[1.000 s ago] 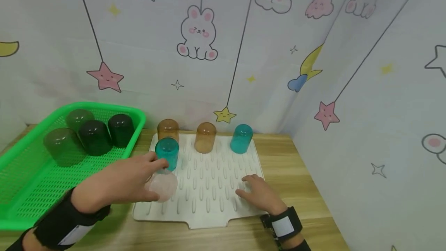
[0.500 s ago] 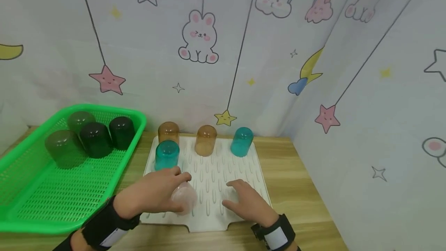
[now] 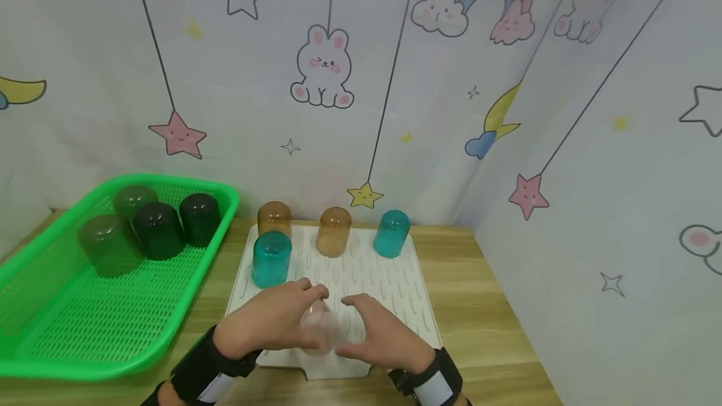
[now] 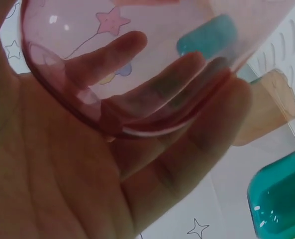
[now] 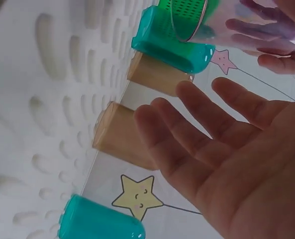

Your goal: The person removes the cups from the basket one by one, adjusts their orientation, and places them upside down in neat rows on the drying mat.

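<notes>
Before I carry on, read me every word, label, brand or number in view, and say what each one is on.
No text can be read in any view.
Clear pink tumbler in the left hand: no lettering shows.
White patches on the black wrist straps: too small to tell if anything is printed.
Backdrop: cartoon drawings such as the rabbit, no words.

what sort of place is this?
Probably a small staged work corner, not a lived-in kitchen, though the frames show little beyond it: cartoon-printed sheeting stands behind and right of a wood-grain table, which holds a white ridged board.
</notes>
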`<state>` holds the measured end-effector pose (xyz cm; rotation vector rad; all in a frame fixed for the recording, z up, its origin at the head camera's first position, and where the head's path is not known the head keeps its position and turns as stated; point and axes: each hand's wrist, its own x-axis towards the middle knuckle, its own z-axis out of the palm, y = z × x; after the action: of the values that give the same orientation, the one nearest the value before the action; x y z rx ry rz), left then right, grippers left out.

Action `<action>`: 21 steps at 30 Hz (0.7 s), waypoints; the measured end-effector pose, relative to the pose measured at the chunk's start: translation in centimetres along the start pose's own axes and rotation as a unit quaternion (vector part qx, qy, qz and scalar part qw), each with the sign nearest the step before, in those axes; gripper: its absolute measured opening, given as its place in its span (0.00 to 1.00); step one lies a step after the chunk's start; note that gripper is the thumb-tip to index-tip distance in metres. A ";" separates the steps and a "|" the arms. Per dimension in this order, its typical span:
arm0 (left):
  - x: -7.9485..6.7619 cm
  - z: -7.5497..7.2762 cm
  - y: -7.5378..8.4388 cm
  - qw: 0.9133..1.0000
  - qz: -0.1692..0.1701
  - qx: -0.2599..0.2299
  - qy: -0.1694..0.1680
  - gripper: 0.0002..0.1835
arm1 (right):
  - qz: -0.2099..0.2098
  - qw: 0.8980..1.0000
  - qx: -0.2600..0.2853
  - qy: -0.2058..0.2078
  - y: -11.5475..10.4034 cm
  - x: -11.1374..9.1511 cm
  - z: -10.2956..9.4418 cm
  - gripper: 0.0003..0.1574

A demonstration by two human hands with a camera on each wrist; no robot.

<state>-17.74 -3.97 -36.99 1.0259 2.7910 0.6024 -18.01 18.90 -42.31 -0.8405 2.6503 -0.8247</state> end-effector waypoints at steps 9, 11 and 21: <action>0.6 1.0 0.1 1.000 -0.005 -0.003 0.022 0.31 | -0.019 1.000 -0.006 0.015 -0.8 0.9 0.9 0.48; 0.6 1.0 0.3 1.000 -0.008 -0.001 0.023 0.30 | -0.028 0.999 -0.009 0.024 -0.9 0.8 1.1 0.48; 1.0 2.2 1.5 0.995 0.003 0.047 0.093 0.34 | -0.040 0.995 0.063 0.073 -1.4 1.3 2.1 0.49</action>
<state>-17.08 -1.57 -38.32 1.0468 3.0036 0.6022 -17.64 16.22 -43.25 -0.8901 2.6691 -1.1010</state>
